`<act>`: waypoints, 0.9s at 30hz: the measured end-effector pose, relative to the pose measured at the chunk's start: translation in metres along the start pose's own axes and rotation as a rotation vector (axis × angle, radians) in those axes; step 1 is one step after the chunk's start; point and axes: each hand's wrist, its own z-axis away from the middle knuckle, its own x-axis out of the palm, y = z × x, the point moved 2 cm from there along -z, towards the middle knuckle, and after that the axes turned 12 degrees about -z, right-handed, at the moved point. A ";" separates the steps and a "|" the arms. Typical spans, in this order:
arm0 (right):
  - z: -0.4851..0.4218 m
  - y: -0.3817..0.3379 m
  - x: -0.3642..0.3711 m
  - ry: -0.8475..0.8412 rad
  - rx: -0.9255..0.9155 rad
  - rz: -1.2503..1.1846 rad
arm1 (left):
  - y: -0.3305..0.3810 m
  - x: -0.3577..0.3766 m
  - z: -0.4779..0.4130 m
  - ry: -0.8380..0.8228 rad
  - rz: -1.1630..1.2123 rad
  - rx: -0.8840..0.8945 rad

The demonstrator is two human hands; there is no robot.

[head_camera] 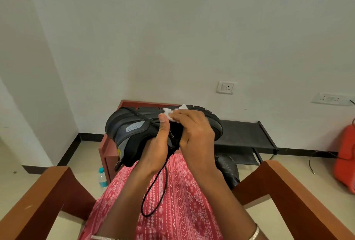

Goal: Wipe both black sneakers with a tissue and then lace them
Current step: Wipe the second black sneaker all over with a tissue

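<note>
Above lap (178, 201): sneaker (134, 130), tissue (171, 114) on it; bottle (102, 177) on floor (19, 163) left of lap; rack (244, 134) behind sneaker.

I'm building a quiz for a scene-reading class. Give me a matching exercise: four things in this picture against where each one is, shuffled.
Things:
1 sneaker
2 tissue
3 water bottle
4 wall socket

Places:
A on the floor beside the wooden cabinet
B pressed on the shoe by the right hand
C on the wall
D gripped by the left hand

Pairs: 1-D, 2-B, 3-A, 4-C
</note>
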 end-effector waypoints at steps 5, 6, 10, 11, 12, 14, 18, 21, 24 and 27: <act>0.000 0.034 -0.018 0.061 0.191 0.101 | -0.002 0.003 0.000 -0.046 0.085 0.005; 0.002 0.033 -0.017 0.066 0.206 0.120 | -0.001 0.004 0.000 -0.049 0.126 0.016; 0.007 0.009 -0.009 0.096 0.172 0.100 | 0.000 0.007 0.001 -0.076 0.190 0.043; 0.007 0.000 -0.007 0.080 0.149 0.059 | 0.000 0.007 0.001 -0.070 0.186 0.053; 0.007 -0.008 -0.004 0.050 0.120 0.015 | 0.000 0.006 0.001 -0.062 0.176 0.063; 0.011 -0.017 0.003 -0.023 0.048 -0.055 | -0.001 0.005 0.003 -0.032 0.163 0.074; 0.010 0.011 -0.004 -0.004 -0.007 0.002 | -0.008 0.003 0.002 -0.073 0.096 0.048; 0.008 0.039 -0.014 0.102 0.135 0.076 | -0.006 0.002 0.002 -0.042 0.071 0.008; 0.011 0.041 -0.011 0.153 0.246 0.097 | -0.006 0.004 0.001 -0.062 0.068 0.015; 0.013 0.021 -0.007 0.138 0.130 0.039 | -0.004 0.004 0.001 -0.128 0.044 0.018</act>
